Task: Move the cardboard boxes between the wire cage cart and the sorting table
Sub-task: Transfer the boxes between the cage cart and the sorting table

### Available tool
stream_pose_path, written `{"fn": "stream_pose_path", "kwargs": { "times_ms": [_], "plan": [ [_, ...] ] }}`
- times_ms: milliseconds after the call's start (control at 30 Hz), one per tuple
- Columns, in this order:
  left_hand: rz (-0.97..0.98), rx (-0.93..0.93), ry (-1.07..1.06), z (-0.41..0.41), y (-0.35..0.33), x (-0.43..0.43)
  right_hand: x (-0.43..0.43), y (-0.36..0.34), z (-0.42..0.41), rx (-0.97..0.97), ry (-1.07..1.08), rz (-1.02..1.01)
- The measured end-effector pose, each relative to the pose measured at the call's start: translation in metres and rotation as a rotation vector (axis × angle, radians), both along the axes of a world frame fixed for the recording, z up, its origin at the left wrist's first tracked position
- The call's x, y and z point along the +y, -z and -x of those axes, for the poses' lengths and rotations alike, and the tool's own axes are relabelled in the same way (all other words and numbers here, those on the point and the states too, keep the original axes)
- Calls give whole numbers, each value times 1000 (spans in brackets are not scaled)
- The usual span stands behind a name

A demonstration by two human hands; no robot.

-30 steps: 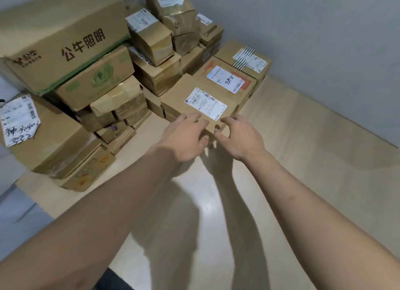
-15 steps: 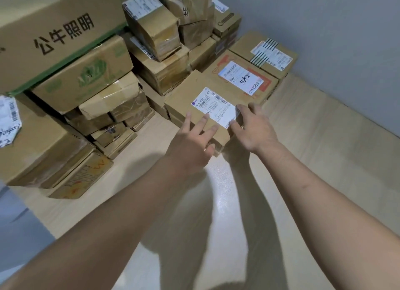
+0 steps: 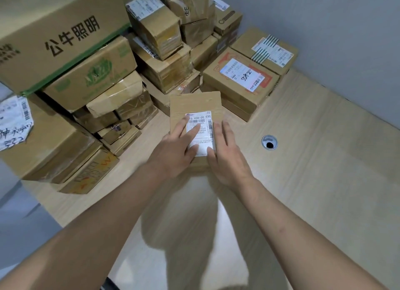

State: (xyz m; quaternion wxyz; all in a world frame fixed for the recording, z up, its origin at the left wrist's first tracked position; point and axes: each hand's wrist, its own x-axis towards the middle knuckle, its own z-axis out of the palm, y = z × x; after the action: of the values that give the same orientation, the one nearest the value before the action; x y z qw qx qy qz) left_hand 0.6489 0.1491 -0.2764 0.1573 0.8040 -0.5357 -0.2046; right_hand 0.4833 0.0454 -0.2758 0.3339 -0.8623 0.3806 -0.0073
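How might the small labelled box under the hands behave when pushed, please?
Lying low and flat, the box should slide on the smooth table, not tip. Its taped cardboard looks stiff. Its small size suggests it is light.

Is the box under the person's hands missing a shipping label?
No, a barcode label lies on top of the box, partly covered by the left hand and right hand.

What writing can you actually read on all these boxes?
"公牛照明": big top-left box.
"16 438-00 030": label of the small front box.
"5082", handwritten: label of the red-printed box.
Scrawl on the far-left label and all other print: too blurred to read.
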Motion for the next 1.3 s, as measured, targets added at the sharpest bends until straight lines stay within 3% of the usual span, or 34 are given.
{"fn": "stream_pose_path", "kwargs": {
  "times_ms": [300, 467, 867, 1300],
  "plan": [
    [37, -40, 146, 12, -20, 41, 47, -9, 12, 36, -56, 59],
    [-22, 10, 98, 13, -52, 68, 72, -51, 16, 9, -57, 131],
    [126, -94, 122, 52, -149, 150, 143, -145, 48, -27, -83, 263],
    [232, -227, -190, 155, -226, 280, 230, -209, 107, -215, -390, 404]
  ]
}}
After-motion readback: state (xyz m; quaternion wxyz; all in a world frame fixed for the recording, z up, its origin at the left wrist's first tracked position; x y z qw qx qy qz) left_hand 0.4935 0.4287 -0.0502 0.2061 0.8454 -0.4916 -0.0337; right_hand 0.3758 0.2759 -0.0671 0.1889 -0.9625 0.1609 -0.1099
